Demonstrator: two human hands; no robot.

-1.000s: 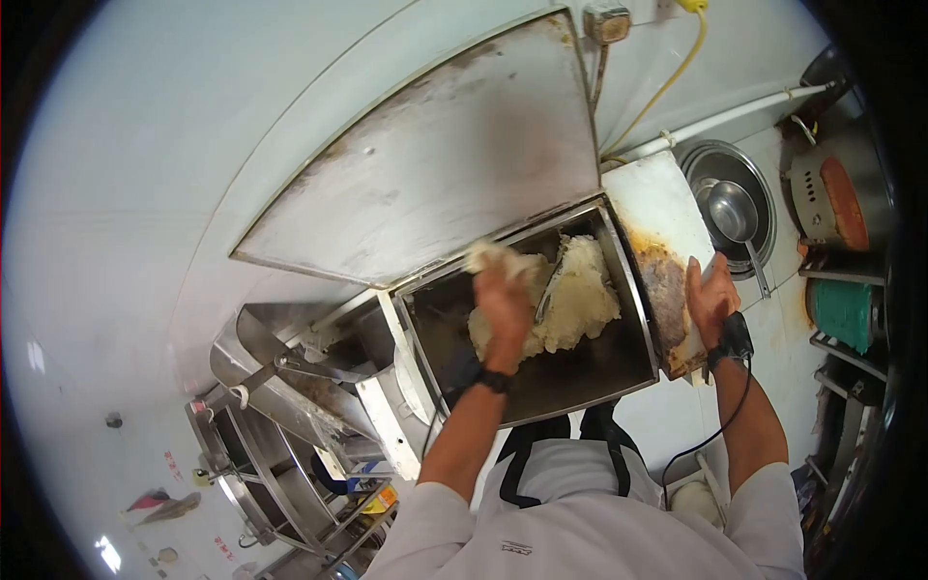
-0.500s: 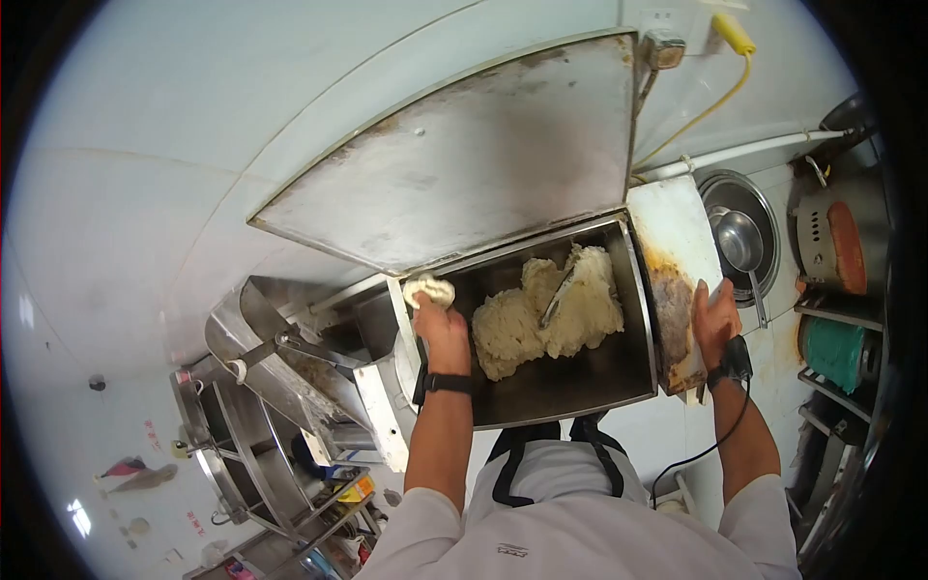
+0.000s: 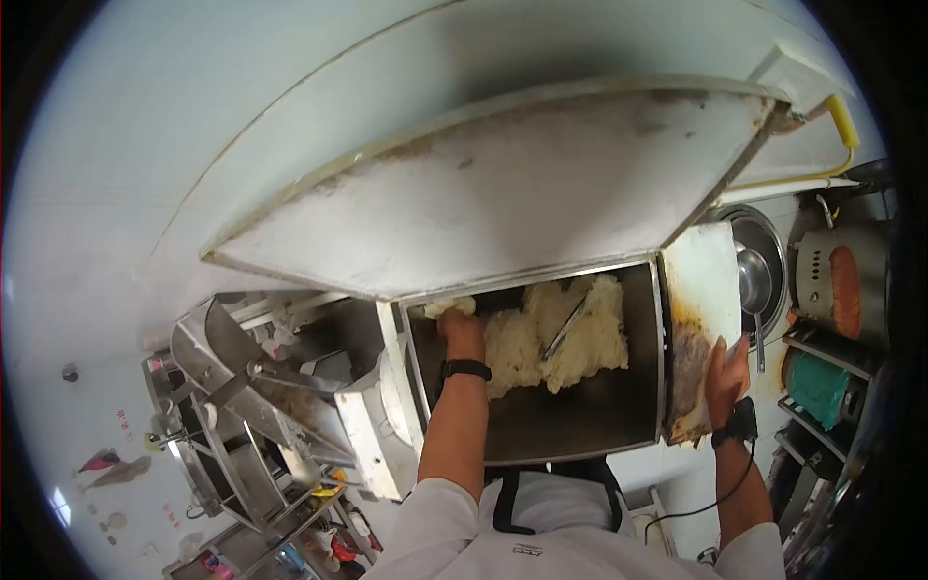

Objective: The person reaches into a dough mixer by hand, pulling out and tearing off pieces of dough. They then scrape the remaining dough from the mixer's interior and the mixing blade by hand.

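Note:
My left hand [image 3: 461, 333] is closed round a pale crumpled wad [image 3: 450, 307], at the back left corner inside an open metal mixing tub [image 3: 570, 452]. What the wad is made of, I cannot tell. To the right of that hand lies a large rough mass of dough [image 3: 517, 350], with a slim metal bar [image 3: 564, 332] showing across it. Behind the tub its broad metal lid [image 3: 493, 193] stands raised. My right hand [image 3: 727, 382] rests against the outer edge of the stained white side housing [image 3: 698, 319], thumb on top and the other fingers partly hidden.
A metal ladle [image 3: 754, 280] lies in a round basin [image 3: 773, 232] at the right. Beyond it are a large metal pot [image 3: 865, 280] and shelving with a green bundle [image 3: 817, 387]. On the left stand a metal trough-shaped machine [image 3: 242, 372] and a rack [image 3: 242, 464].
My left hand with the wad has gone from over the tub's left rim to inside its back left corner. My right hand stays on the housing. The camera view has shifted.

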